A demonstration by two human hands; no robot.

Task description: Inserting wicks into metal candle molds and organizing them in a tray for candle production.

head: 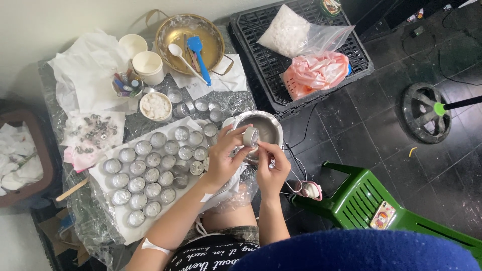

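My left hand (pixel 224 159) holds a small round metal cup (pixel 250 136) tilted on its side, just above a steel pot (pixel 268 125). My right hand (pixel 271 163) is right below the cup, fingertips pinched close to its rim; I cannot tell what they pinch. To the left, several matching small metal cups (pixel 150 168) stand in rows on white paper (pixel 108 188).
A brass bowl (pixel 173 35) with a white spoon and blue spatula sits at the back. White paper cups (pixel 148 65), a bowl of white pieces (pixel 155 106) and a cup of markers stand nearby. A black crate (pixel 256 30) holds bags. A green plastic chair (pixel 361 195) is at my right.
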